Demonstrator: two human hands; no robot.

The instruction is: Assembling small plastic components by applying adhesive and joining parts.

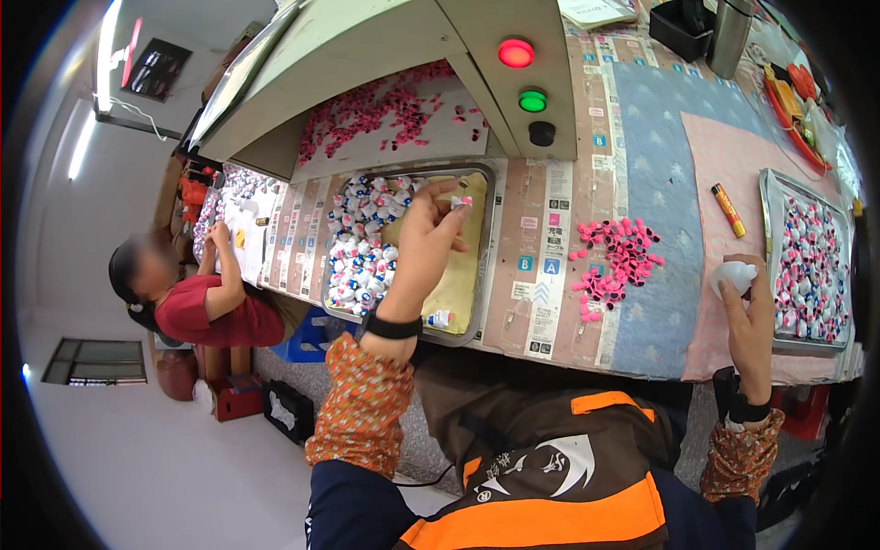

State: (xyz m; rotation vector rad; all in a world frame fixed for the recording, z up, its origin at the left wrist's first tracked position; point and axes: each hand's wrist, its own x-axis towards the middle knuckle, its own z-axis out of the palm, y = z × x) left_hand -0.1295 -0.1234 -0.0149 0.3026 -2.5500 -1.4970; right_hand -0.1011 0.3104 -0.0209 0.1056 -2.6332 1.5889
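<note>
My left hand (pixel 423 247) is over a metal tray (pixel 489 266) with a yellowish lining, its fingertips pinching a small white and pink piece (pixel 461 202). Many similar small white pieces with blue and pink marks (pixel 362 261) fill the tray's left part, and one lies alone near its front edge. At the right, my right hand (pixel 752 335) is closed around a rounded, translucent white bottle (pixel 731 278) with a narrow tip. Just beyond that hand is a second metal tray (pixel 811 345), holding white, pink and dark pieces (pixel 807 266).
Pink and black caps (pixel 616 266) lie heaped between the trays. A yellow tube (pixel 729 211) rests on the pink cloth (pixel 715 160). Behind the left tray stands a beige machine housing (pixel 367 55) with red and green lights. A co-worker in red (pixel 220 312) sits at the left.
</note>
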